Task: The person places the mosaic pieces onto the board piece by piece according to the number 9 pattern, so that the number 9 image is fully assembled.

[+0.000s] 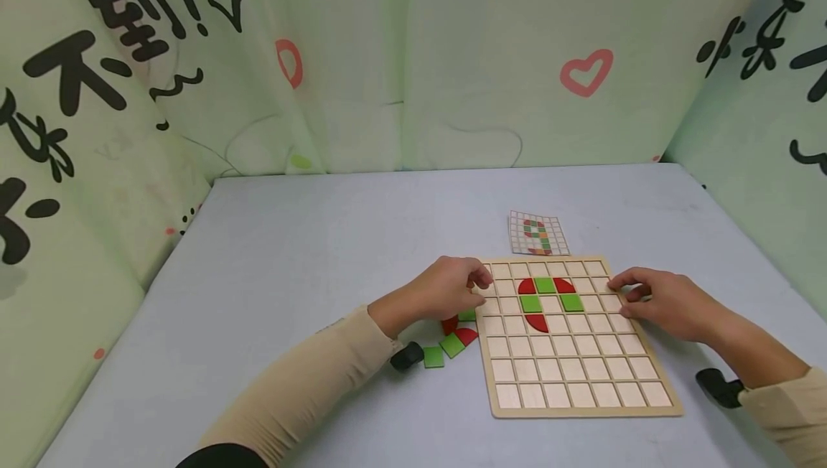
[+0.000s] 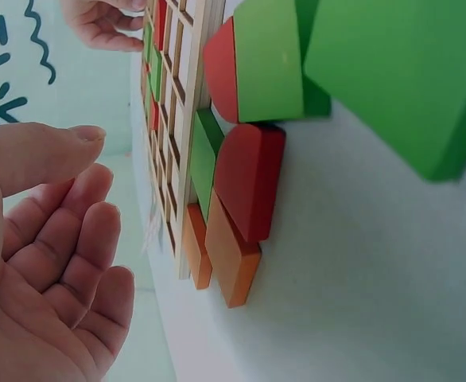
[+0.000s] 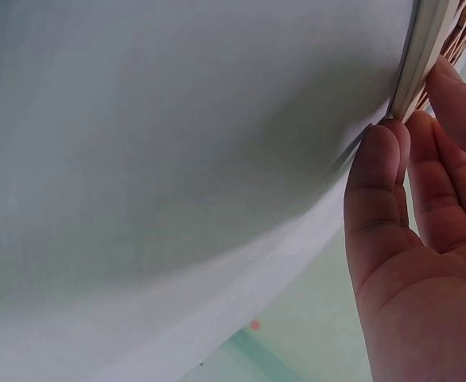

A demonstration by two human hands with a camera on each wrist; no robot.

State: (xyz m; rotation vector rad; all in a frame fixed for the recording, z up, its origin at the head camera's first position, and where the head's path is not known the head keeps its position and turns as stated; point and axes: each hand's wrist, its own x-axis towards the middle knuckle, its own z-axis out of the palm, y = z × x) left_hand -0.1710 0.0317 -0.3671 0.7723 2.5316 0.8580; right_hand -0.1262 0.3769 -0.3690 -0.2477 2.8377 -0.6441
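A wooden grid board (image 1: pixel 584 410) lies on the table. In its upper rows sit several green squares (image 1: pixel 571 302) and red quarter-round pieces (image 1: pixel 537 323). My left hand (image 1: pixel 447 287) hovers by the board's left edge, fingers loosely bent; the left wrist view shows nothing between thumb and fingers. Below it lie loose green squares (image 1: pixel 433 357), red quarter-rounds (image 2: pixel 253 179) and orange pieces (image 2: pixel 233 255), some stacked or leaning against each other. With thumb on the frame and fingertips against its side, my right hand (image 1: pixel 675 304) holds the board's right edge (image 3: pixel 414 60).
Behind the board lies a small printed card (image 1: pixel 539 233) showing a coloured grid pattern. Pale green curtains (image 1: pixel 452 59) with dark writing and hearts stand round the table (image 1: pixel 323 238) at the back and sides. Black straps are on both wrists.
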